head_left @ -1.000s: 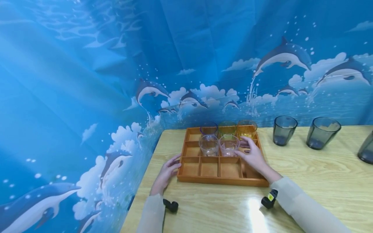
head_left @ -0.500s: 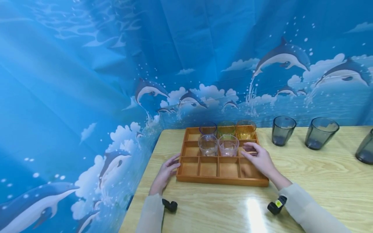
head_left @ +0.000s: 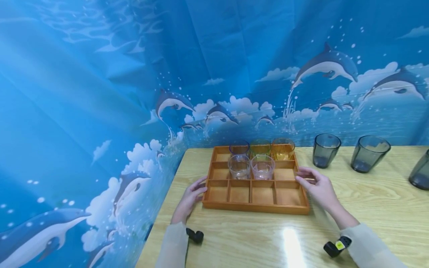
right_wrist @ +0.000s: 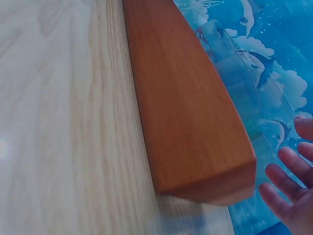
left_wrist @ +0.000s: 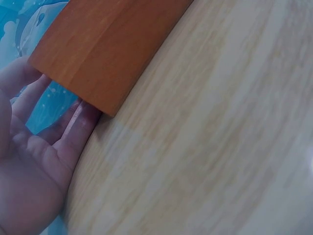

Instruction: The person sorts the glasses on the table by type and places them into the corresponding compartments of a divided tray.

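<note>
A wooden divided tray [head_left: 256,207] lies on the table. Clear glass [head_left: 239,171] and pinkish glass [head_left: 263,171] stand side by side in its middle row. Behind them, in the back row, are blue-tinted glass [head_left: 238,149], green glass [head_left: 260,149] and amber glass [head_left: 283,152]. My left hand [head_left: 188,203] rests its extended fingers against the tray's left side; in the left wrist view the fingertips reach the tray wall [left_wrist: 105,58]. My right hand [head_left: 320,189] is beside the tray's right edge, fingers loosely spread, holding nothing. The right wrist view shows its fingers [right_wrist: 288,181] apart from the tray's corner.
Right of the tray stand dark grey tumbler [head_left: 326,150], a second dark tumbler [head_left: 368,154] and a third [head_left: 420,173] cut off by the frame edge. A blue dolphin-print curtain [head_left: 234,74] hangs close behind and left of the wood-grain table [head_left: 254,238].
My right hand has let go of the pinkish glass and moved right, out over the tray's right edge. The left hand stays against the tray, and the glasses keep their places.
</note>
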A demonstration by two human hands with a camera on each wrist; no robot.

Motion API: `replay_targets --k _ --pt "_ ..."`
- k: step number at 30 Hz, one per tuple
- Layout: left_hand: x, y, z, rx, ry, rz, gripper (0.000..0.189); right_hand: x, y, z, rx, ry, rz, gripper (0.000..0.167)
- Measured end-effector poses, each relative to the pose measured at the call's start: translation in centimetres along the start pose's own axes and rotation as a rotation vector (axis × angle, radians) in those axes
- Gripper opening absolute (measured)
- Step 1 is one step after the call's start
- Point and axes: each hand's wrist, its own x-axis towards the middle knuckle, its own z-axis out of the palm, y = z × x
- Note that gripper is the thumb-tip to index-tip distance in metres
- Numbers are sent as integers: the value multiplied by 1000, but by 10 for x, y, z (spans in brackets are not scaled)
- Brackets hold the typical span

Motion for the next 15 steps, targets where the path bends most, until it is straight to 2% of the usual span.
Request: replay_targets --k 9,15 --pt "0 0 0 -11 0 9 49 -15 8 -17 -62 52 -4 36" --pt "12 -18 -5 -11 39 20 50 -24 18 -29 -69 60 -11 38"
